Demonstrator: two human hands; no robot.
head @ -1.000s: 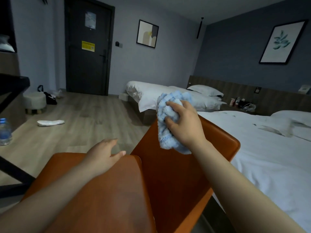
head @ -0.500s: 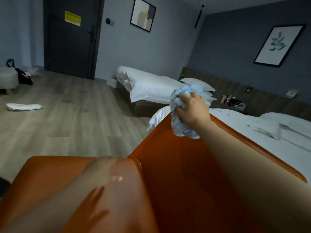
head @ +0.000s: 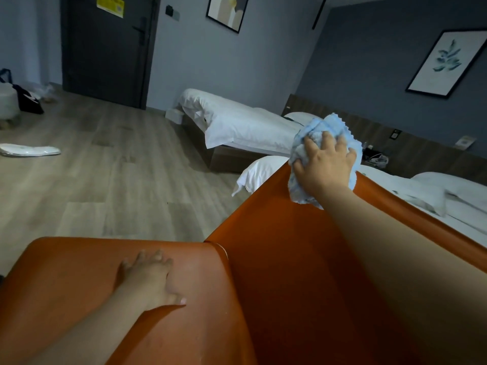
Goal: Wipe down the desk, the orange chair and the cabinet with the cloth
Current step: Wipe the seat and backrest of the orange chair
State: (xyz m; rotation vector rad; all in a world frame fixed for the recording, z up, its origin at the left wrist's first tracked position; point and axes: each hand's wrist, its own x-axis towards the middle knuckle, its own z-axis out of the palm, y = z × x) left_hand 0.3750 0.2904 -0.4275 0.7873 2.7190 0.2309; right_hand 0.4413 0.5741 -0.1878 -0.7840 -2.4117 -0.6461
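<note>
Right grip clutches the cloth against the top edge of the orange chair to wipe it, while left grip lies flat on its near panel, seemingly bracing it.

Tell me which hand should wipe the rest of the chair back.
Right. The right hand grips the cloth at the top edge of the chair; the left hand lies flat on it, empty.
</note>
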